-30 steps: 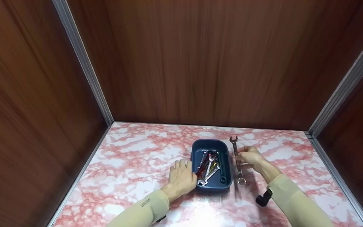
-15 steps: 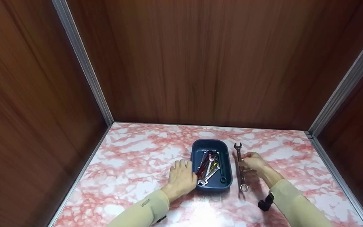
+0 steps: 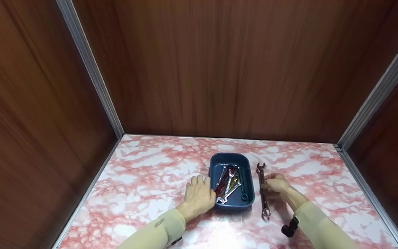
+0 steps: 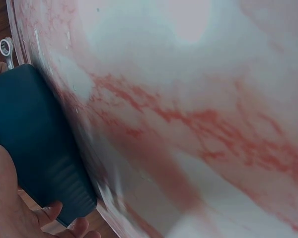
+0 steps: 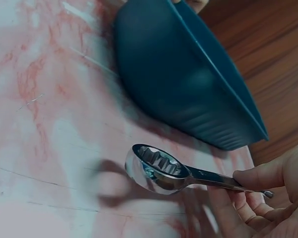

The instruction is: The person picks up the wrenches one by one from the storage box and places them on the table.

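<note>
A large silver combination wrench (image 3: 263,193) is pinched at its shaft by my right hand (image 3: 277,185), just right of a dark blue plastic bin (image 3: 250,173). Its open jaw points away from me, its ring end (image 5: 159,168) toward me. In the right wrist view the ring casts a shadow on the tabletop and appears slightly raised. My left hand (image 3: 199,196) rests against the bin's left side with its fingers extended and its thumb at the rim. Inside the bin lies a heap of smaller wrenches (image 3: 231,183), silver, red, yellow and dark green.
The tabletop (image 3: 143,193) has a red and white marbled pattern. Brown wood-grain panels (image 3: 212,69) enclose it at the back and both sides, with metal corner posts (image 3: 95,76) between them. A bright glare lies on the surface in front of the bin.
My right hand has moved the wrench slightly right and toward me, lowering it nearer the tabletop. The left hand and the bin have stayed in place.
</note>
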{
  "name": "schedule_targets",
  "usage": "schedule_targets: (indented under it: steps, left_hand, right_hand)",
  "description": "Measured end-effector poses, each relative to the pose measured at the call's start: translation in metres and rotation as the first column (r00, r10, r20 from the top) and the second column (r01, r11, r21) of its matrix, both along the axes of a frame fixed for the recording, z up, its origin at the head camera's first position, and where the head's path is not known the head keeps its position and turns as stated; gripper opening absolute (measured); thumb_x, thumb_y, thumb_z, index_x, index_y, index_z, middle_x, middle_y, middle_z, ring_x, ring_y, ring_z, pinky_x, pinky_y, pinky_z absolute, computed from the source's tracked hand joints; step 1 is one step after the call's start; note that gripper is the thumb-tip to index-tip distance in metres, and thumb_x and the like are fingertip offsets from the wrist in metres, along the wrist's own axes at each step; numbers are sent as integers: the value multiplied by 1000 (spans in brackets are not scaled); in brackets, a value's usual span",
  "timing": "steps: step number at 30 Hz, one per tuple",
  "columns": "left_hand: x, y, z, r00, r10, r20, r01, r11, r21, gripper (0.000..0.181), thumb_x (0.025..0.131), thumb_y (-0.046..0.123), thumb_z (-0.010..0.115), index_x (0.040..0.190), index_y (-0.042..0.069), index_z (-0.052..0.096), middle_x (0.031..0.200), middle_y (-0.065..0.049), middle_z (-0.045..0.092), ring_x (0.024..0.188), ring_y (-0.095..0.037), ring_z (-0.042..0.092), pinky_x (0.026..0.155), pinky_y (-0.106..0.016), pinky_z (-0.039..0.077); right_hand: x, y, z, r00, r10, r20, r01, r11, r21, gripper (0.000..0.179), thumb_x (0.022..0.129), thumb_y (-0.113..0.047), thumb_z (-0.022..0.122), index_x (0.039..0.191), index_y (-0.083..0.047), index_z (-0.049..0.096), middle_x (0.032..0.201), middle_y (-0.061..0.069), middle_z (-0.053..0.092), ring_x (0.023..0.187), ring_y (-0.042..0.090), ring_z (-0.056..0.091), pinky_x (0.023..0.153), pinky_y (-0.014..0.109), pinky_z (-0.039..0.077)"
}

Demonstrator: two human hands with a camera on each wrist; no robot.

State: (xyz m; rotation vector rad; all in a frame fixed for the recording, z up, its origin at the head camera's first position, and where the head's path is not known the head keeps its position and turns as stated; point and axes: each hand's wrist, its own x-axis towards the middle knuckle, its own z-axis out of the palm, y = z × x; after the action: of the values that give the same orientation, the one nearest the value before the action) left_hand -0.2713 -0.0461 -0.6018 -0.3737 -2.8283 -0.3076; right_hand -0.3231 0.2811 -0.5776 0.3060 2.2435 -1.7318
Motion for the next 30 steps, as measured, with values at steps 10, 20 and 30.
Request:
schedule_targets:
  steps: [10, 20, 30]
  left_hand:
    - [1, 0, 0, 1000, -1, -7, 1, 1000, -3, 31, 102, 34, 59, 117, 7, 62, 110, -15, 63, 107, -35, 60, 82, -50, 54]
    - [0, 0, 2, 1000, 0, 0, 0, 1000, -4, 31, 103, 35, 58, 118, 8, 62, 111, -15, 63, 107, -34, 59, 82, -48, 53]
    - [2, -1, 3, 1000, -11, 0, 11, 1000, 16, 29, 100, 33, 57, 115, 9, 61, 110, -13, 61, 107, -34, 58, 84, -47, 51]
  right_hand:
    - [1, 1, -7, 1000, -8, -4, 8, 999, 43, 34, 87, 11, 67, 120, 9, 60, 91, 13, 68, 72, 19, 70, 67, 39, 66]
    - [2, 4, -6, 999, -15, -44, 22, 987, 161, 41, 81, 11, 72, 120, 12, 61, 90, 7, 62, 72, 18, 64, 64, 37, 66]
    - [2, 14, -7, 998, -51, -36, 57, 977, 206, 49, 79, 9, 75, 125, 9, 61, 99, 11, 66, 69, 22, 71, 65, 41, 69]
